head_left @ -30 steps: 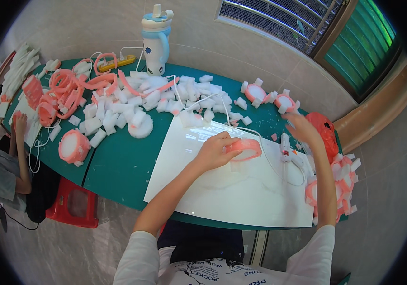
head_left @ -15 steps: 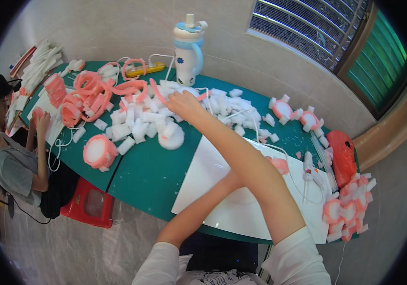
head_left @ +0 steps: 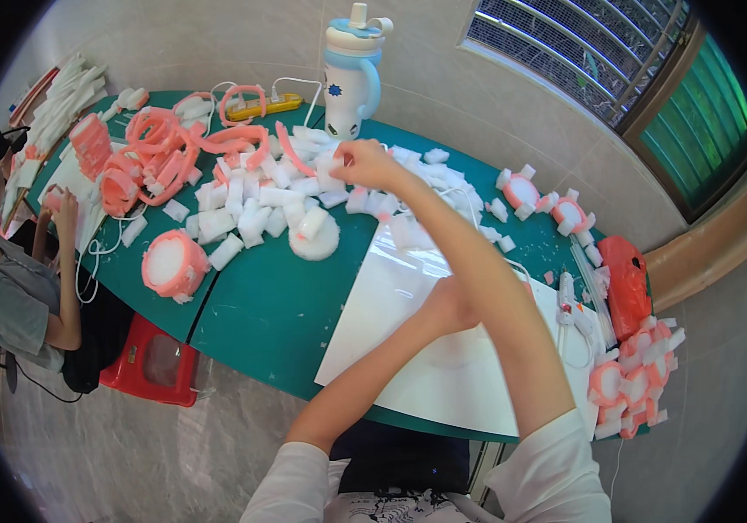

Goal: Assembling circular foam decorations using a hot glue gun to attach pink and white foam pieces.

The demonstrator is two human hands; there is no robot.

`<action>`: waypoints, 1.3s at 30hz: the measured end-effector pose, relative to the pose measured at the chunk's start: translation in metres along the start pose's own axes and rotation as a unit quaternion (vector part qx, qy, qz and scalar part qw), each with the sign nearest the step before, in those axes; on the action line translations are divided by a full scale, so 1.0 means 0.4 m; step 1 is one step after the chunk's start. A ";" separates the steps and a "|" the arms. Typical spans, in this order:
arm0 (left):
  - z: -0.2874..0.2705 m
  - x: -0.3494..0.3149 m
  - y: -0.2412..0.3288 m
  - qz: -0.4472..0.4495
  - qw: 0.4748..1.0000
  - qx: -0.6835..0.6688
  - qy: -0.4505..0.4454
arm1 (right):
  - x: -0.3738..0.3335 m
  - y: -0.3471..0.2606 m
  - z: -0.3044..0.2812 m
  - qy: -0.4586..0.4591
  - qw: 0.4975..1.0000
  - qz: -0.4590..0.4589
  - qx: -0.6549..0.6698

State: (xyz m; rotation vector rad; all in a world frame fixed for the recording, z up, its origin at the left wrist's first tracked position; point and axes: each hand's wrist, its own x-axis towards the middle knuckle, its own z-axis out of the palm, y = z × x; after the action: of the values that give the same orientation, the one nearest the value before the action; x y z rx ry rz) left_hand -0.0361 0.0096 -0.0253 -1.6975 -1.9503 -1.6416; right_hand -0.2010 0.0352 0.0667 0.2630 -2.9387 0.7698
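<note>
My right hand (head_left: 363, 166) reaches across to the far middle of the table, over a heap of white foam blocks (head_left: 251, 213). Its thumb and fingers are closed in a pinch on a white foam block (head_left: 328, 167) at the heap's edge. A curved pink foam strip (head_left: 291, 150) lies just left of it. My left hand (head_left: 452, 305) rests low over the white board (head_left: 391, 349), under my crossing right forearm. That forearm hides its fingers and whatever they may hold. A round white foam disc (head_left: 314, 240) lies at the heap's near side.
Pink foam rings (head_left: 151, 148) pile up at left, near a seated person (head_left: 20, 279) working there. A tumbler (head_left: 352, 83) and yellow power strip (head_left: 264, 108) stand behind. At right are a glue gun (head_left: 568, 301), a red bag (head_left: 626, 283) and joined pink-and-white foam pieces (head_left: 635, 379).
My right hand has lifted slightly and shifted right, away from the pink strip. My left hand has moved a little, and the pink piece beside it is now hidden. The view has shifted slightly.
</note>
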 end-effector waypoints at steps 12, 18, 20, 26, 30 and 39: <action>-0.038 0.008 0.039 -0.038 0.999 0.016 -0.018 | -0.608 -0.038 -0.272 0.271 0.941 -0.038 0.199; -0.029 0.024 0.055 -0.020 0.999 -0.012 -0.023 | -0.826 0.004 -0.214 0.371 0.917 -0.016 -0.143; -0.029 0.022 0.056 -0.015 0.999 -0.013 -0.029 | -0.841 0.022 -0.172 0.382 0.906 -0.029 -0.183; -0.027 0.020 0.054 -0.047 0.998 -0.028 -0.033 | -0.821 0.071 -0.110 0.370 0.896 -0.091 -0.227; -0.023 0.020 0.053 -0.052 0.998 -0.024 -0.029 | -0.818 0.092 -0.098 0.363 0.897 -0.103 -0.231; -0.033 0.021 0.056 -0.051 0.998 -0.021 -0.038 | -0.815 0.093 -0.088 0.358 0.901 -0.095 -0.228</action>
State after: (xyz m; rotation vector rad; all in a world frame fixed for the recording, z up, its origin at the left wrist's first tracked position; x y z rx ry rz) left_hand -0.0298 0.0013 0.0000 -1.7280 -2.0833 -1.6866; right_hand 0.1133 0.1311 0.0363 0.1715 -2.2455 0.0860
